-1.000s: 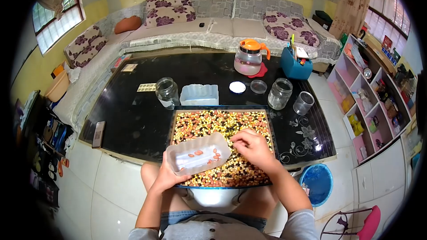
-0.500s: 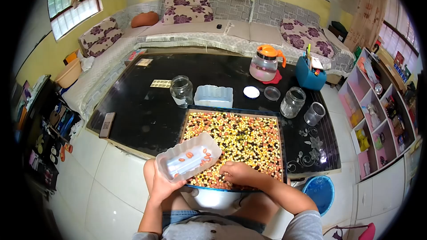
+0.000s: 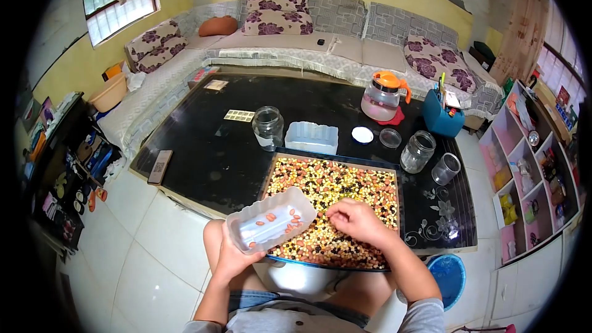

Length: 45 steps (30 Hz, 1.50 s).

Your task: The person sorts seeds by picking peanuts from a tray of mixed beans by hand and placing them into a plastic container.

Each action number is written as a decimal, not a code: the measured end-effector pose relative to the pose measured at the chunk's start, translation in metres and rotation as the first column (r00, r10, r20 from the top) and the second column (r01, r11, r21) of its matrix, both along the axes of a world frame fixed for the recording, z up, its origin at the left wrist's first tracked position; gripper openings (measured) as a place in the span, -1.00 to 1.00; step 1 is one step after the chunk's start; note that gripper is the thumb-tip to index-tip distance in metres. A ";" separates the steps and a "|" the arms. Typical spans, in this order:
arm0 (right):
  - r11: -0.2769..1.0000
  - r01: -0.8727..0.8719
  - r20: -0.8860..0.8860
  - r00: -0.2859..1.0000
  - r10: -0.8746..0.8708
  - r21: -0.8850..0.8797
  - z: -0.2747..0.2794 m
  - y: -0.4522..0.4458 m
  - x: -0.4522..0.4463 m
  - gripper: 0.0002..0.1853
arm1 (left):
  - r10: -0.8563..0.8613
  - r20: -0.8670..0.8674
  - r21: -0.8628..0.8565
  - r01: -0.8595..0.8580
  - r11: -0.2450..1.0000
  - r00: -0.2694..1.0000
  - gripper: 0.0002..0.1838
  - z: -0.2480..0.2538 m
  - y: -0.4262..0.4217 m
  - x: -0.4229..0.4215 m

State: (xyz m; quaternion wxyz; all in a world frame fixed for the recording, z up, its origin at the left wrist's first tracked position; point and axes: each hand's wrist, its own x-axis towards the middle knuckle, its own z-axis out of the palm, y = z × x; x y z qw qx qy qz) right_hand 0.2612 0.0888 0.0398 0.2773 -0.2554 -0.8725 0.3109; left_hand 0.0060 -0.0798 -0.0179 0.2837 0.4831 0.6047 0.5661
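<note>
a person's left hand (image 3: 237, 257) grips a translucent plastic container (image 3: 254, 230) of loose peanuts (image 3: 271, 216) over the near left corner of a tray (image 3: 336, 156) filled with mixed peanuts, corn and black beans (image 3: 373, 194). the right hand (image 3: 354, 219) bends its fingers narrowly together over the mix — whether they pinch anything, one cannot tell — as a 2nd container (image 3: 312, 138) sits beyond on the black table (image 3: 200, 139).

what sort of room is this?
Probably a home living room: a long patterned sofa along the walls, flowered cushions on it, and a big black table in front.
</note>
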 end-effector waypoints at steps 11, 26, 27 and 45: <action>0.994 -0.105 -0.223 0.969 0.102 -0.004 0.041 -0.007 -0.053 -0.88 | -0.021 0.038 0.002 0.021 1.000 0.999 0.02 0.009 -0.001 0.000; 0.997 -0.050 0.391 0.920 0.022 0.062 -0.070 0.031 -0.030 -0.84 | 0.117 -0.017 0.026 -0.117 0.993 0.993 0.04 0.014 -0.015 0.000; 0.997 -0.063 0.394 0.918 0.040 0.046 -0.067 0.030 -0.031 -0.87 | 0.115 0.007 0.027 -0.115 0.993 0.993 0.04 0.015 -0.015 0.000; 0.965 -0.231 -0.003 0.972 0.234 0.127 0.040 0.003 -0.090 -0.81 | 0.103 0.030 0.026 -0.104 0.994 0.994 0.04 0.015 -0.016 -0.006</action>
